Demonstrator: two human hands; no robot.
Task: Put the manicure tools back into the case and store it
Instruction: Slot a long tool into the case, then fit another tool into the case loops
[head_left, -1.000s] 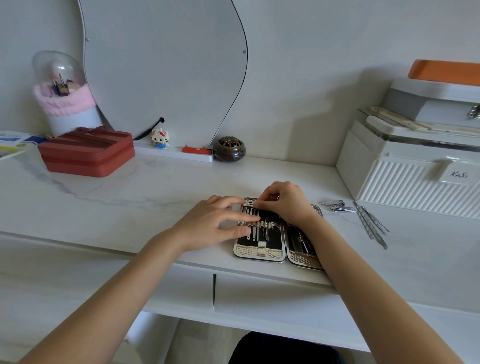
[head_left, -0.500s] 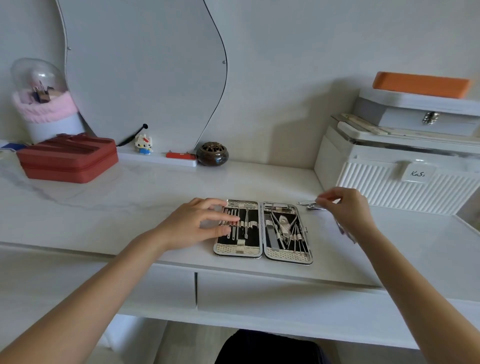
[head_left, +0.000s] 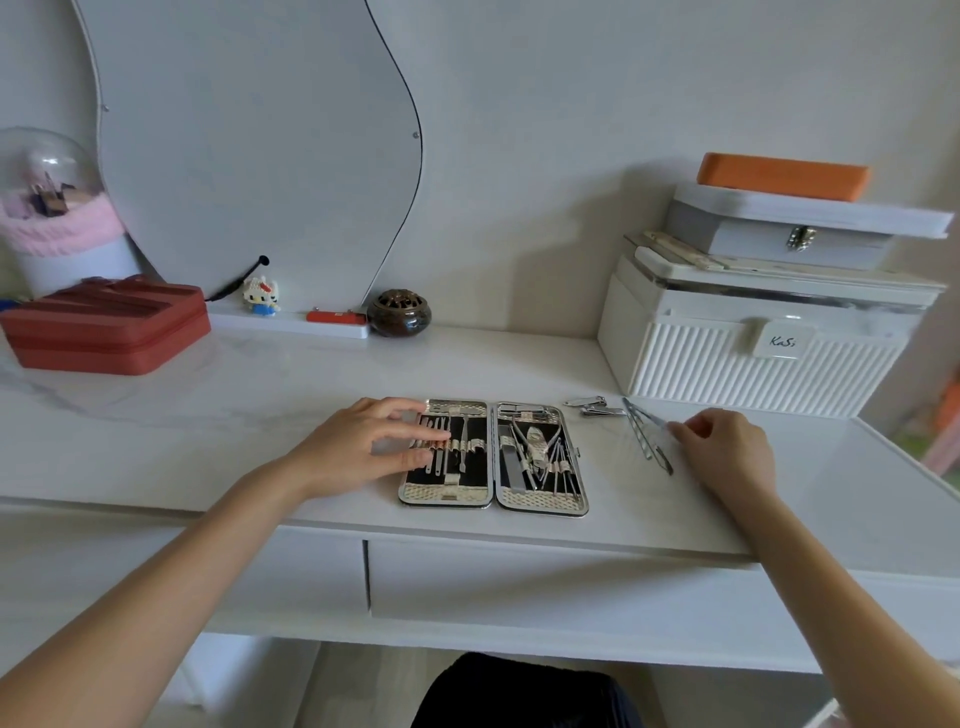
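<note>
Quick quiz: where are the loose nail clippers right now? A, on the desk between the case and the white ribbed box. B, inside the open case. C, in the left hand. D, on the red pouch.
A: the nail clippers lie on the desk right of the open case, in front of the white ribbed box.

We see the open case (head_left: 493, 457) flat on the desk (head_left: 260, 415); our left hand (head_left: 363, 447) rests spread on its left half, and our right hand (head_left: 727, 452) touches the loose files (head_left: 644, 434), nail clippers (head_left: 595, 406) nearby.
</note>
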